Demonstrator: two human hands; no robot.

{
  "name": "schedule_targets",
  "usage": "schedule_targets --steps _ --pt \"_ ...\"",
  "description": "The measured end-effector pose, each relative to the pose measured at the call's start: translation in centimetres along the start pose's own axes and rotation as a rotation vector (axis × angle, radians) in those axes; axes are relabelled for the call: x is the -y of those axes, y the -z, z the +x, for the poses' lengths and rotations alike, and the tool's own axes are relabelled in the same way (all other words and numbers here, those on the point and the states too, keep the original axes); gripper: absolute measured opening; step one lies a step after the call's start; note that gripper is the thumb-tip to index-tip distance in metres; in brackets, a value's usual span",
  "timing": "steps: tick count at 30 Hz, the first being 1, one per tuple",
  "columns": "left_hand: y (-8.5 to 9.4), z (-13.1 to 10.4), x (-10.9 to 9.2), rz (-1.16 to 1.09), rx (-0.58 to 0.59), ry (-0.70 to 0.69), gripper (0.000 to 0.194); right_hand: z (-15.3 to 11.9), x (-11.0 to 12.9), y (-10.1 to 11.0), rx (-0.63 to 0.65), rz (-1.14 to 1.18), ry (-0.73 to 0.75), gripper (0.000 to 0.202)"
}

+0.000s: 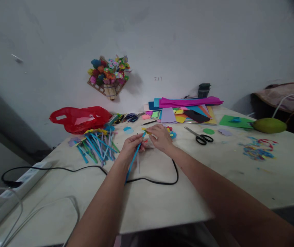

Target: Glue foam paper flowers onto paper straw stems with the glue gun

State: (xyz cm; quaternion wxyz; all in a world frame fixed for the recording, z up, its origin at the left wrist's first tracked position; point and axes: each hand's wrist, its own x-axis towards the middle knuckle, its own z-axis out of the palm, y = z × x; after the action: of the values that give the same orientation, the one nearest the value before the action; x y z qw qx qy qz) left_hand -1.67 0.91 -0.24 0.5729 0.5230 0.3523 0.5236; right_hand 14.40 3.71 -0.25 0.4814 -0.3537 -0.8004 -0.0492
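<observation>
My left hand (133, 145) pinches a long blue paper stem (134, 160) near its upper end. The stem slants down toward my left forearm. At the stem's top, my right hand (161, 137) closes its fingertips on a small yellow paper piece (144, 129). Exactly how the yellow piece meets the stem is too small to tell. Below my hands lies something pale and partly covered, which I cannot make out. Just behind my right hand, a blue paper flower (172, 134) shows in part. Black-handled scissors (200, 138) lie to the right.
Paper-stemmed flowers (98, 145) and a red plastic bag (81, 118) lie left. Coloured sheets (168, 115) are stacked behind. A black cord (152, 181) loops in front of my hands. A green mango-like fruit (270, 125) and paper scraps (259, 149) lie right.
</observation>
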Motion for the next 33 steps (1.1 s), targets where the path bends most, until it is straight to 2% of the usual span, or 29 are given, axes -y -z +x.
schedule_targets --steps 7,13,19,26,33 --pt "0.02 0.18 0.04 -0.026 -0.065 0.053 0.041 0.09 -0.03 -0.19 -0.064 0.069 -0.001 0.026" --pt "0.13 0.15 0.25 -0.011 -0.046 0.063 0.037 0.04 -0.3 -0.56 -0.057 0.1 -0.02 0.023" --pt "0.23 0.21 0.25 -0.049 -0.04 0.129 0.031 -0.02 -0.61 -0.74 -0.01 0.102 -0.061 0.018" --pt "0.37 0.28 0.36 -0.056 -0.027 0.142 0.029 0.03 -0.48 -0.64 0.047 0.087 -0.104 0.013" --pt "0.28 0.16 0.38 -0.097 -0.022 0.141 0.026 0.11 -0.35 -0.45 0.099 0.084 -0.079 0.014"
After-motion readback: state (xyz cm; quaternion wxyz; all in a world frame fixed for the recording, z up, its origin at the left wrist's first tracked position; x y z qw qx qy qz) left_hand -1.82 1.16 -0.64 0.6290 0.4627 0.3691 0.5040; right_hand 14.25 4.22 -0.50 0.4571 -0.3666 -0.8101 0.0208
